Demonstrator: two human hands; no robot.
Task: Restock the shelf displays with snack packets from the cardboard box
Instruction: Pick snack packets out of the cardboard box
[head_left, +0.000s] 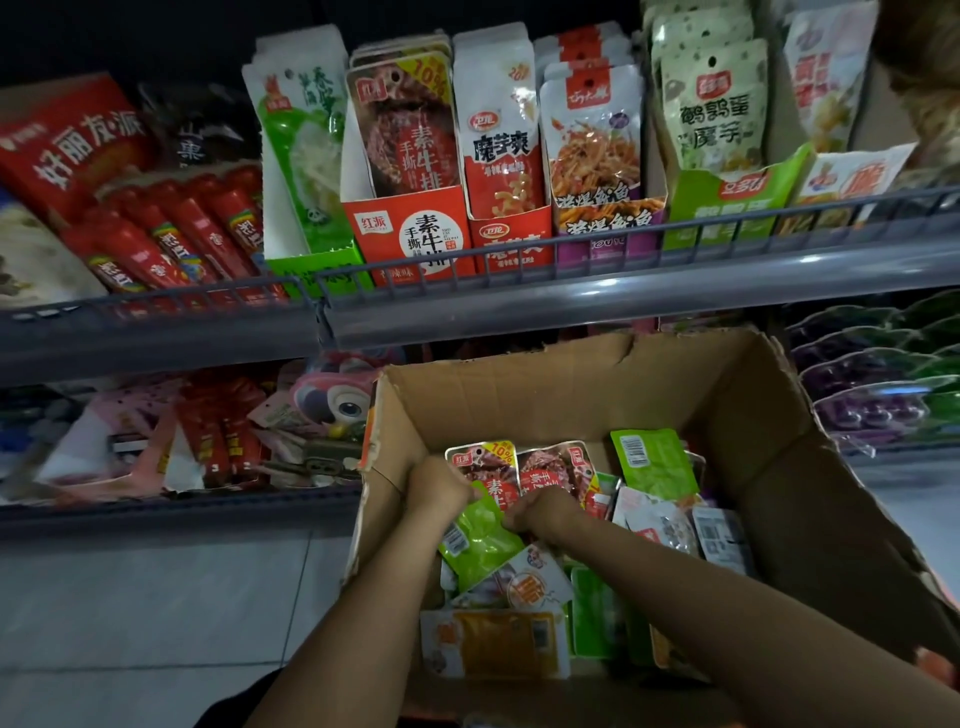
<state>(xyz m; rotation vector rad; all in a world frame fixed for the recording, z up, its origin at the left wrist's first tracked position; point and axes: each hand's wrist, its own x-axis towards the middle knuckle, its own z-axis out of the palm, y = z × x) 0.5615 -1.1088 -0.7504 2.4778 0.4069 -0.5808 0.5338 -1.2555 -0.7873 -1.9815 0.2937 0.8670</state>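
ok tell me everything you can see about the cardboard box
The cardboard box is plain brown corrugated card, open at the top, with torn, ragged flaps and worn edges. It sits below the upper shelf rail, in front of the lower shelf. Inside lies a loose jumble of snack packets: green, red, white and yellow. Both the left hand and right hand reach in, gripping a green packet.

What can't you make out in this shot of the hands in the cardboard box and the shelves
- Head view: fingertips of the left hand and right hand are curled into the packets, so their grip on the green packet is unclear.
- Cardboard box: packets beneath the top layer are buried.
- Lower shelf: dark and blurred, labels unreadable.
- Top right corner: goods cut off by the edge.
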